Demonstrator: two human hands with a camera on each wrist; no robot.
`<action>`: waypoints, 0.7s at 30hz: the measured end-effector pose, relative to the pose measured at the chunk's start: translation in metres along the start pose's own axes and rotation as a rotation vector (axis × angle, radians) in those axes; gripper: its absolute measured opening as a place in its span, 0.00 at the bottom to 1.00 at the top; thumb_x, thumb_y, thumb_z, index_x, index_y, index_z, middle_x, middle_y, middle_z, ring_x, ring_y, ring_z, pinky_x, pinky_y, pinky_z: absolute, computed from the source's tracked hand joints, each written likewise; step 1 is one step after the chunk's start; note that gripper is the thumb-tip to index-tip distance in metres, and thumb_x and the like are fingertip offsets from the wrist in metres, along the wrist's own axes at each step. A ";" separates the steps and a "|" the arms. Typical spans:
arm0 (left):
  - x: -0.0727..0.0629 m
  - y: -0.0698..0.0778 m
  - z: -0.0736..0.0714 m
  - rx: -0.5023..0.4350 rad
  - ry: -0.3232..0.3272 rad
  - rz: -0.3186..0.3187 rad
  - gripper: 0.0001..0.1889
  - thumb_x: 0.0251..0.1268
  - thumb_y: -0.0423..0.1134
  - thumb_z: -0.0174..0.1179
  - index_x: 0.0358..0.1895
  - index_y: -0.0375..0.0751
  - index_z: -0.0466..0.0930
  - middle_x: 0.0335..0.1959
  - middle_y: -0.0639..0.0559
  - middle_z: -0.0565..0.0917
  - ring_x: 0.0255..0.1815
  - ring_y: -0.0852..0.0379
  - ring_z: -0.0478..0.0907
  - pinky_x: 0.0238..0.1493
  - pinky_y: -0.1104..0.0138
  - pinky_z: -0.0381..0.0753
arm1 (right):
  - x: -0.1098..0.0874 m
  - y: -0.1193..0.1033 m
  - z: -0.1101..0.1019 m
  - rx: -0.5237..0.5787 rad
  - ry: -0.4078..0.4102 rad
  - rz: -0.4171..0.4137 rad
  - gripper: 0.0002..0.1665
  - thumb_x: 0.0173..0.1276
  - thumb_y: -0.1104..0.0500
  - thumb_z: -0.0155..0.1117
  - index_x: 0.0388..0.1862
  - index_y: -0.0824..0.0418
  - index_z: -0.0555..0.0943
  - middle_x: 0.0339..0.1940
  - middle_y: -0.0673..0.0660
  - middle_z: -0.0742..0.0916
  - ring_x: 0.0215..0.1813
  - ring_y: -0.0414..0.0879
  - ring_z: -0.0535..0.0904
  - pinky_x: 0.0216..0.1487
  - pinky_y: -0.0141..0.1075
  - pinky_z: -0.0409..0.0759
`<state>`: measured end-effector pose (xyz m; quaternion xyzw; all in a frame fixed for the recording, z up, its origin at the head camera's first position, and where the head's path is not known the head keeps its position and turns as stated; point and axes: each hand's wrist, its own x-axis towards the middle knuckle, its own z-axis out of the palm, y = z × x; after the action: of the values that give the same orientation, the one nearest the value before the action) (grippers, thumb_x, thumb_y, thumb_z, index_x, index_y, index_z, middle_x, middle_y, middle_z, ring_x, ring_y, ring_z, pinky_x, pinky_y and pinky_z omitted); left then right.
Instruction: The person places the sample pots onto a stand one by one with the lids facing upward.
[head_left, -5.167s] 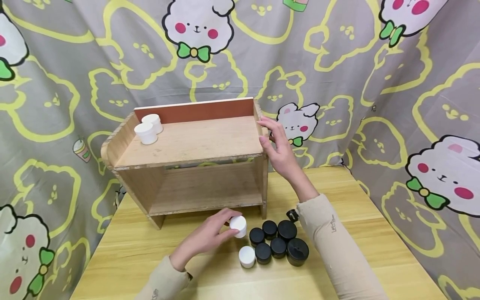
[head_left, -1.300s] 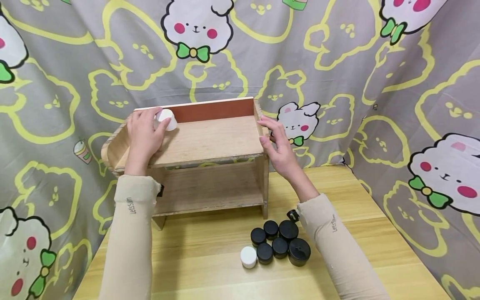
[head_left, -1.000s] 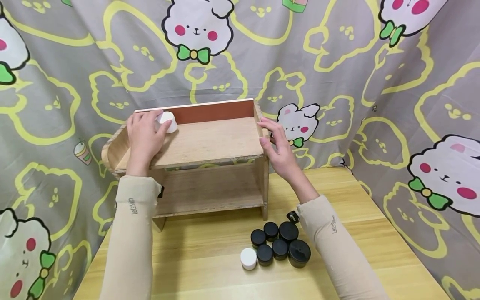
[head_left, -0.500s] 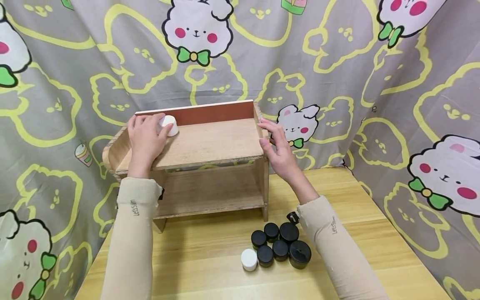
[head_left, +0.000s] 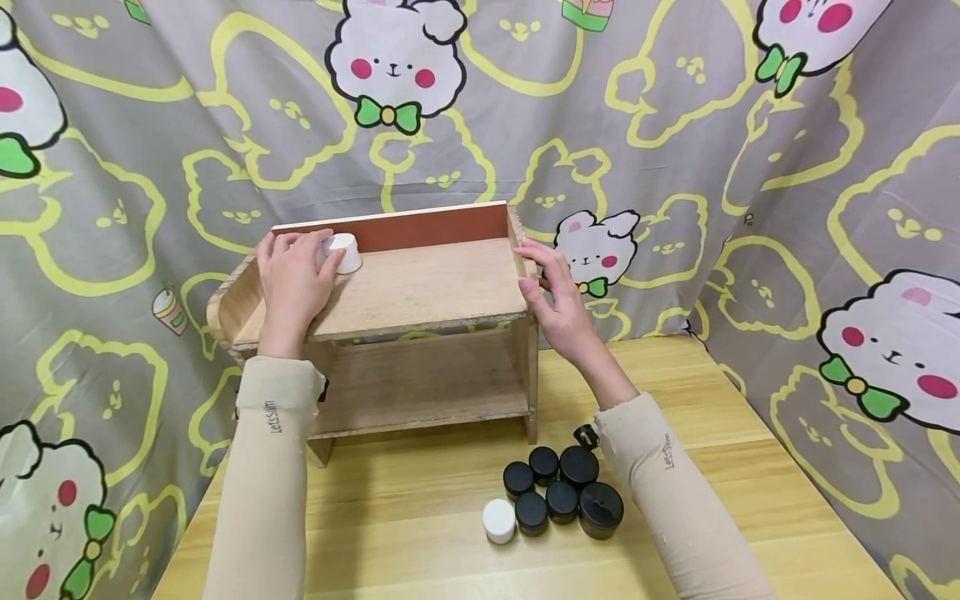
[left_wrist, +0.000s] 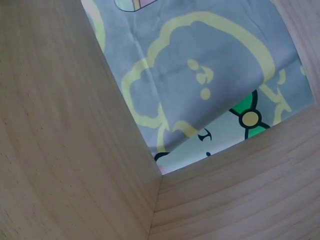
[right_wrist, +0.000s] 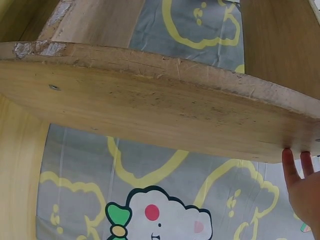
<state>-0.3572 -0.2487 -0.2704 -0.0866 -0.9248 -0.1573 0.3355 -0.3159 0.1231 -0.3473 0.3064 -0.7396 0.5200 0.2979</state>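
Note:
My left hand (head_left: 294,275) is over the left end of the wooden shelf's (head_left: 427,279) top board. Its thumb and fingers hold a small white lidded jar (head_left: 347,254) close to the red-brown back strip. That hand blocks the far-left part of the board. My right hand (head_left: 558,292) rests at the shelf's right side panel, thumb and fingertips against its upper part. In the right wrist view, two straight fingers (right_wrist: 290,167) touch the panel's outer face (right_wrist: 165,120). The left wrist view shows only bare wood of the shelf (left_wrist: 65,130) and the curtain behind.
Several black lidded jars (head_left: 562,501) stand grouped on the wooden table (head_left: 420,533), right of centre. One white jar (head_left: 499,521) stands at their left. A small black object (head_left: 586,435) lies by the right sleeve. A patterned curtain (head_left: 450,158) hangs close behind the shelf.
My left hand has carried a white jar from the table up to the top board, then eased it slightly down and right. Two white jars there are now hidden. My right hand stayed put.

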 end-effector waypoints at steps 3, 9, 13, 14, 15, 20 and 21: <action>0.000 0.000 0.000 0.003 0.006 0.000 0.21 0.77 0.46 0.58 0.65 0.38 0.80 0.61 0.35 0.83 0.68 0.36 0.70 0.82 0.45 0.44 | 0.000 0.000 0.000 0.005 -0.002 0.000 0.29 0.83 0.43 0.50 0.73 0.56 0.71 0.80 0.53 0.69 0.79 0.48 0.65 0.69 0.59 0.74; 0.000 0.001 0.001 0.005 0.001 -0.009 0.20 0.77 0.44 0.58 0.65 0.37 0.80 0.62 0.34 0.83 0.68 0.35 0.70 0.82 0.45 0.43 | 0.001 0.003 0.000 0.014 0.000 -0.018 0.25 0.83 0.50 0.52 0.73 0.56 0.71 0.79 0.53 0.69 0.78 0.49 0.66 0.68 0.59 0.74; 0.000 0.000 0.001 0.007 -0.002 -0.020 0.20 0.77 0.43 0.57 0.65 0.37 0.80 0.62 0.35 0.83 0.68 0.35 0.70 0.82 0.45 0.43 | 0.002 0.003 0.000 0.024 0.003 -0.024 0.24 0.81 0.58 0.53 0.73 0.58 0.72 0.79 0.55 0.69 0.78 0.51 0.66 0.68 0.60 0.74; 0.000 0.000 0.001 0.009 -0.003 -0.021 0.20 0.77 0.43 0.57 0.65 0.37 0.80 0.62 0.35 0.83 0.67 0.35 0.70 0.82 0.45 0.43 | 0.002 0.003 0.000 0.025 0.002 -0.021 0.24 0.81 0.59 0.53 0.73 0.57 0.72 0.79 0.55 0.69 0.78 0.52 0.66 0.68 0.60 0.74; 0.000 0.000 0.001 0.009 -0.004 -0.022 0.20 0.77 0.43 0.57 0.65 0.38 0.80 0.62 0.35 0.83 0.67 0.35 0.70 0.82 0.45 0.44 | 0.001 0.002 0.000 0.026 0.001 -0.018 0.24 0.81 0.59 0.53 0.73 0.57 0.72 0.79 0.55 0.69 0.78 0.52 0.66 0.69 0.60 0.74; 0.001 0.001 0.001 0.015 -0.004 -0.015 0.20 0.77 0.42 0.57 0.65 0.38 0.79 0.63 0.34 0.82 0.67 0.34 0.70 0.82 0.45 0.46 | 0.001 0.001 -0.001 0.012 -0.001 -0.017 0.25 0.83 0.49 0.52 0.73 0.56 0.72 0.79 0.54 0.69 0.79 0.49 0.65 0.69 0.58 0.75; 0.001 0.001 0.000 0.015 -0.002 -0.013 0.20 0.77 0.43 0.57 0.65 0.38 0.79 0.63 0.34 0.82 0.68 0.34 0.70 0.82 0.45 0.46 | 0.001 0.001 -0.001 0.009 -0.001 -0.020 0.26 0.83 0.47 0.52 0.73 0.57 0.72 0.79 0.53 0.69 0.79 0.49 0.65 0.69 0.58 0.75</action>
<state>-0.3577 -0.2476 -0.2696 -0.0783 -0.9269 -0.1522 0.3341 -0.3171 0.1238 -0.3474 0.3152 -0.7343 0.5203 0.3013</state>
